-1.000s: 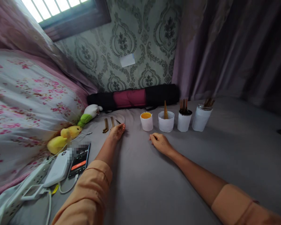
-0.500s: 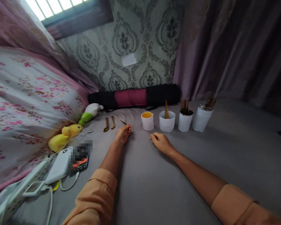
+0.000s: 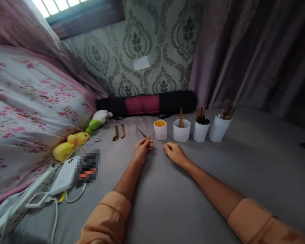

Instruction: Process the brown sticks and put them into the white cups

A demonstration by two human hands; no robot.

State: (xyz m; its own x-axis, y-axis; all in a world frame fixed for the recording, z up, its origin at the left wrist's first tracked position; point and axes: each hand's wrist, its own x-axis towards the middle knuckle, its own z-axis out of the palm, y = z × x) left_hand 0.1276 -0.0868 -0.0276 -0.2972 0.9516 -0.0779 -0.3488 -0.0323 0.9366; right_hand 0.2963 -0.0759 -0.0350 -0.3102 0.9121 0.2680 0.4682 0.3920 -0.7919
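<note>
My left hand (image 3: 142,149) is closed around a thin, pointed brown cone-like stick (image 3: 142,132), its dark tip slanting up and left. Just right of it, my right hand (image 3: 176,154) rests on the grey sheet with curled fingers; whether anything is inside them is hidden. Beyond the hands stand a white cup with orange contents (image 3: 160,132), a wide white cup (image 3: 181,135) holding an upright golden pointed cone (image 3: 181,118), a white cup with dark contents (image 3: 200,132) and brown sticks, and a tilted white jar (image 3: 218,130) with more brown sticks.
Bent golden-brown pieces (image 3: 116,133) lie left of my left hand. At the left are plush toys (image 3: 63,151), a white power bank (image 3: 63,178), a partly blurred phone (image 3: 87,169), cables and a power strip (image 3: 22,206). A black and maroon roll (image 3: 142,104) lies along the wall.
My left hand has moved right and slightly nearer, carrying the pointed stick towards my right hand. My right hand stays nearly where it was. The camera view has shifted slightly.
</note>
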